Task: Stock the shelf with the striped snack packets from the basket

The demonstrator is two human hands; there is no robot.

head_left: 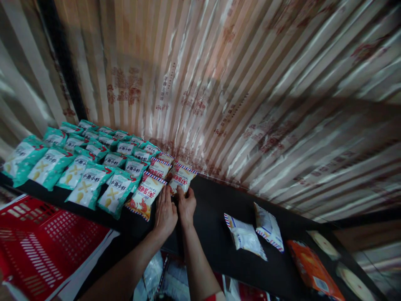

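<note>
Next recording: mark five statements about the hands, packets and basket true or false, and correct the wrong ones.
1. The right hand touches a red-lettered packet. True.
2. The left hand is on the orange pack. False: the left hand is beside the front red-lettered packet; the orange pack lies far to the right.
3. Green-edged packets are in rows left of the hands. True.
4. The basket is blue. False: the basket is red.
5. Two white packets lie right of the right hand. True.
</note>
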